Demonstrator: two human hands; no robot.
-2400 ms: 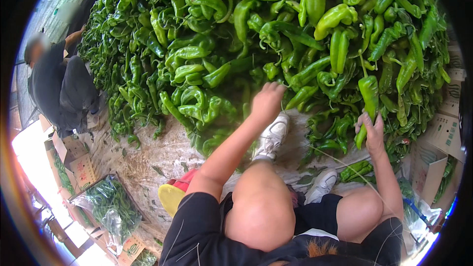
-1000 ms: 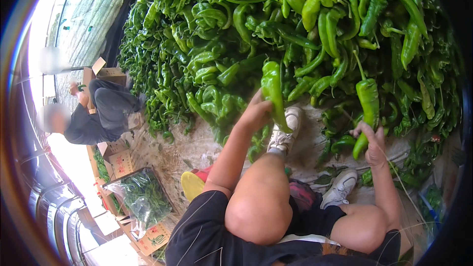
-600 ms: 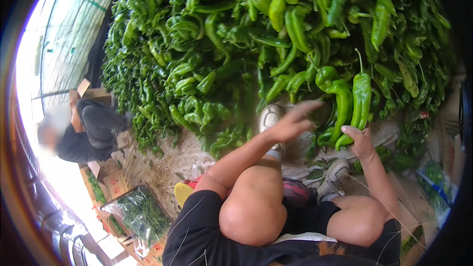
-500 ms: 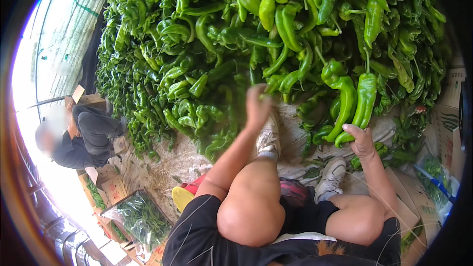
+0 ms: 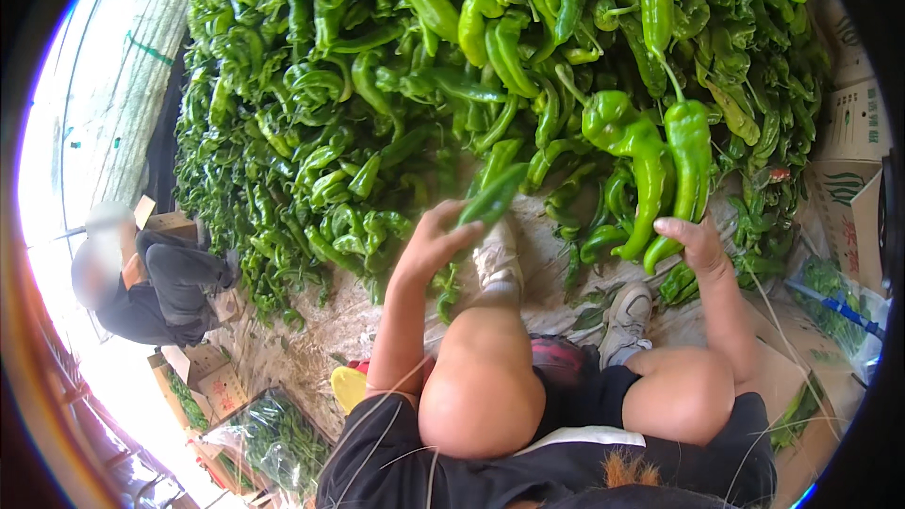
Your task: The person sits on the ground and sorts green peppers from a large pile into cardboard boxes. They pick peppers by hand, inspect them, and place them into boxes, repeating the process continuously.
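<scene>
A huge heap of long green peppers (image 5: 311, 94) rises in front of me. My left hand (image 5: 439, 238) is closed on a single dark green pepper (image 5: 496, 194), slightly blurred, above my left shoe (image 5: 497, 259). At the right, my right hand (image 5: 696, 241) grips the lower ends of long peppers. One is a straighter pepper (image 5: 691, 155) and beside it hangs a curved pepper (image 5: 646, 165), both with stems pointing up and away from me. The fingers behind them are partly hidden, so whether more peppers sit in that hand I cannot tell.
Another person (image 5: 141, 297) sits low at the left by cardboard boxes. A plastic-lined box of peppers (image 5: 273, 438) stands at the lower left. More cartons (image 5: 853, 212) and a bag of peppers (image 5: 830, 292) line the right side. A pale sheet (image 5: 292, 358) covers the ground.
My left hand has come back from the heap toward me and now holds a pepper. My right hand keeps its grip on the long peppers. The view has shifted slightly.
</scene>
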